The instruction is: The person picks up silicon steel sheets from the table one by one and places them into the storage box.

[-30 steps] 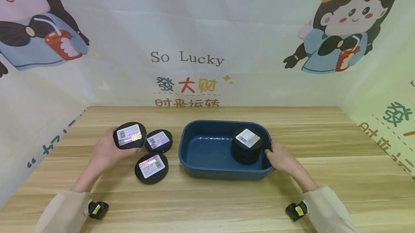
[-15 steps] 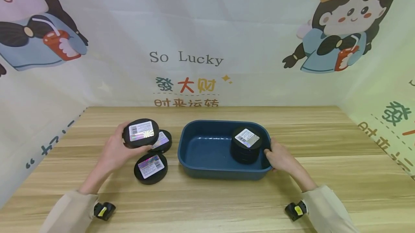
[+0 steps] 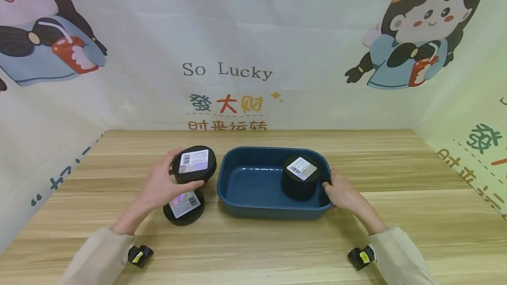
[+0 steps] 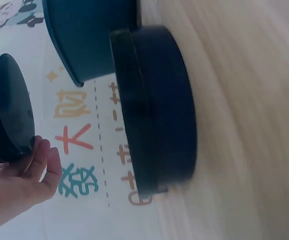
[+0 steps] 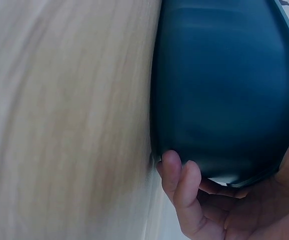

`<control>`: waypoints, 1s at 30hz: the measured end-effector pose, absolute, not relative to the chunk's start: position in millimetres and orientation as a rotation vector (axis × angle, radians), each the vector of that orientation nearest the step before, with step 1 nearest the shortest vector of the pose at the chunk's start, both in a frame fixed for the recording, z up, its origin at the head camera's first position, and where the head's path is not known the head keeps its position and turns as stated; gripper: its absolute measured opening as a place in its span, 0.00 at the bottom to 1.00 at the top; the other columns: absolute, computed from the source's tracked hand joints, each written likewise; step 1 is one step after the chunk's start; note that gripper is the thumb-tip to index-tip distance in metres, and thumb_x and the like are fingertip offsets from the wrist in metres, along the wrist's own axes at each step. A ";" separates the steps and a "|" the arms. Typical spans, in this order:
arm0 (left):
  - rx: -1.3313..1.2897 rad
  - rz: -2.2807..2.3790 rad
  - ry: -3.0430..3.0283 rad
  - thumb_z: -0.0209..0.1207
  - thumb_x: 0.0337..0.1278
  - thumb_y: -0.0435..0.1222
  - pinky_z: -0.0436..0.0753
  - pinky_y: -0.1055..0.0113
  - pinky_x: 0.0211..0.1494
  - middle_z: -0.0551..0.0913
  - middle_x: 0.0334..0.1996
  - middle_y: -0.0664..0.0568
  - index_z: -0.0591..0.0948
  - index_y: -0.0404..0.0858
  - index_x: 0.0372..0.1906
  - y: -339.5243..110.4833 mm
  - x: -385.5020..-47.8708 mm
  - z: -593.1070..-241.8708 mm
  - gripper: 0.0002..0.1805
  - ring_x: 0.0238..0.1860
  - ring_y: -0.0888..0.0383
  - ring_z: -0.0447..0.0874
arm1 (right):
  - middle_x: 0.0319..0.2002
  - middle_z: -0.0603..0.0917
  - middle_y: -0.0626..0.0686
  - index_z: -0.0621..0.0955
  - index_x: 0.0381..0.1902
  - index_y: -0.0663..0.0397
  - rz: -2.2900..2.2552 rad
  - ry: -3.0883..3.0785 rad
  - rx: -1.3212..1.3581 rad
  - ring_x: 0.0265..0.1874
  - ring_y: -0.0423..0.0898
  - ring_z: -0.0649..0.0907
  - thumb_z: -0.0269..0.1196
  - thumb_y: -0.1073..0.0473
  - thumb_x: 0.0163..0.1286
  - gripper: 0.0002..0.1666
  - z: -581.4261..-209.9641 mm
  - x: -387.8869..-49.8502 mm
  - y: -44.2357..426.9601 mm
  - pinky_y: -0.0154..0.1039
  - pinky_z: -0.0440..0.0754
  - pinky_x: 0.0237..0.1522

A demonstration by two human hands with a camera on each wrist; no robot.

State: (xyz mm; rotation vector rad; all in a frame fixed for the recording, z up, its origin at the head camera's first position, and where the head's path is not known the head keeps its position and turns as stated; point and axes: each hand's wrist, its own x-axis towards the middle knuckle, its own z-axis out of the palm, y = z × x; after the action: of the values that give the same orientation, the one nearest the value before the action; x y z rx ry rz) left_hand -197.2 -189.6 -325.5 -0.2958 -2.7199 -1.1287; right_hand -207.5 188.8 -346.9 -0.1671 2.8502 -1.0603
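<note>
My left hand (image 3: 162,183) holds a flat round black container (image 3: 195,164) by its sides, with a white shiny label on top. In the left wrist view this container (image 4: 9,107) is raised off the table. Another such container (image 3: 184,209) lies on the table just in front, partly covered by my thumb. A third, behind the held one, is almost wholly hidden in the head view. My right hand (image 3: 342,190) grips the right end of a blue rectangular tub (image 3: 253,212), thumb at the rim and fingers outside. Inside the tub's right end stands a stack of black containers (image 3: 301,177).
The wooden table (image 3: 253,254) carries the tub near its middle, right of the loose containers. A printed cloth (image 3: 237,34) hangs behind the table and along both sides.
My left hand has moved right with the round black container, from left of the loose ones to over the rear one, near the tub's left end. My right hand and the tub stay put.
</note>
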 end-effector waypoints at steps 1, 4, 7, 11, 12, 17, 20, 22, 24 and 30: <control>-0.316 -1.145 -2.716 0.68 0.35 0.46 0.71 0.52 0.46 0.71 0.50 0.34 0.59 0.35 0.62 -187.1 -197.7 -325.7 0.47 0.47 0.42 0.72 | 0.23 0.74 0.64 0.63 0.41 0.73 -1.060 2.850 -0.166 0.08 0.46 0.76 0.44 0.67 0.62 0.12 -346.9 -207.3 188.9 0.38 0.75 0.14; -0.371 -1.180 -2.715 0.69 0.35 0.45 0.70 0.50 0.48 0.72 0.50 0.36 0.59 0.37 0.62 -179.2 -199.5 -326.2 0.46 0.48 0.44 0.72 | 0.23 0.74 0.64 0.63 0.41 0.73 -1.059 2.850 -0.164 0.08 0.46 0.77 0.44 0.67 0.62 0.12 -347.1 -206.9 189.1 0.38 0.75 0.14; -0.420 -1.185 -2.710 0.69 0.34 0.46 0.70 0.50 0.49 0.73 0.49 0.37 0.60 0.37 0.62 -171.2 -201.6 -326.5 0.46 0.48 0.46 0.72 | 0.24 0.75 0.64 0.63 0.41 0.73 -1.055 2.850 -0.160 0.08 0.46 0.76 0.44 0.67 0.62 0.12 -347.1 -206.6 189.1 0.38 0.75 0.14; -0.487 -1.164 -2.689 0.70 0.33 0.45 0.70 0.50 0.48 0.74 0.49 0.38 0.61 0.36 0.61 -160.5 -204.2 -326.7 0.45 0.48 0.46 0.72 | 0.26 0.75 0.66 0.63 0.41 0.73 -1.061 2.844 -0.162 0.08 0.46 0.76 0.44 0.67 0.63 0.12 -347.0 -207.0 188.9 0.38 0.75 0.14; -0.508 -1.159 -2.678 0.70 0.33 0.45 0.71 0.50 0.48 0.74 0.49 0.38 0.62 0.36 0.60 -157.5 -204.8 -326.4 0.45 0.48 0.46 0.72 | 0.26 0.74 0.66 0.63 0.41 0.73 -1.065 2.842 -0.165 0.08 0.46 0.76 0.44 0.67 0.63 0.12 -347.2 -207.1 189.0 0.38 0.75 0.14; -0.636 -1.142 -2.622 0.71 0.29 0.44 0.71 0.52 0.48 0.76 0.47 0.42 0.66 0.36 0.57 -141.6 -210.5 -325.6 0.43 0.46 0.49 0.74 | 0.26 0.75 0.67 0.64 0.40 0.73 -1.059 2.846 -0.160 0.09 0.46 0.76 0.44 0.67 0.63 0.11 -346.7 -206.6 189.3 0.38 0.75 0.15; -0.712 -1.102 -2.618 0.71 0.27 0.45 0.72 0.53 0.49 0.77 0.46 0.43 0.67 0.35 0.57 -132.9 -213.4 -325.4 0.44 0.46 0.50 0.74 | 0.27 0.75 0.68 0.64 0.40 0.72 -1.054 2.851 -0.155 0.09 0.47 0.77 0.44 0.67 0.62 0.11 -346.6 -206.3 189.1 0.38 0.75 0.15; -0.747 -1.080 -2.632 0.71 0.27 0.45 0.72 0.54 0.48 0.77 0.46 0.43 0.66 0.33 0.57 -127.8 -214.7 -325.5 0.45 0.45 0.50 0.75 | 0.28 0.75 0.70 0.64 0.40 0.73 -1.054 2.853 -0.159 0.09 0.47 0.77 0.44 0.67 0.62 0.11 -346.9 -206.1 189.0 0.38 0.75 0.15; -0.768 -1.068 -2.655 0.71 0.27 0.45 0.73 0.55 0.47 0.77 0.46 0.43 0.66 0.32 0.58 -123.5 -216.5 -326.0 0.46 0.44 0.51 0.75 | 0.29 0.75 0.70 0.64 0.41 0.73 -1.056 2.854 -0.161 0.08 0.47 0.77 0.45 0.67 0.62 0.12 -347.0 -206.0 188.7 0.38 0.75 0.15; -0.795 -1.052 -2.723 0.70 0.28 0.47 0.74 0.61 0.42 0.77 0.43 0.44 0.64 0.34 0.59 -114.6 -224.4 -329.3 0.47 0.40 0.54 0.76 | 0.29 0.75 0.69 0.63 0.42 0.73 -1.071 2.840 -0.165 0.09 0.46 0.76 0.44 0.67 0.63 0.12 -346.9 -206.2 189.2 0.38 0.75 0.14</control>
State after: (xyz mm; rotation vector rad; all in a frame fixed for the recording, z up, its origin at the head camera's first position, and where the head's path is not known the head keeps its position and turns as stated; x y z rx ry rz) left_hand -224.4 -114.6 -329.3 -0.7953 -2.7231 -1.0521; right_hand -206.2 189.2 -346.9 -0.1650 2.8404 -1.0713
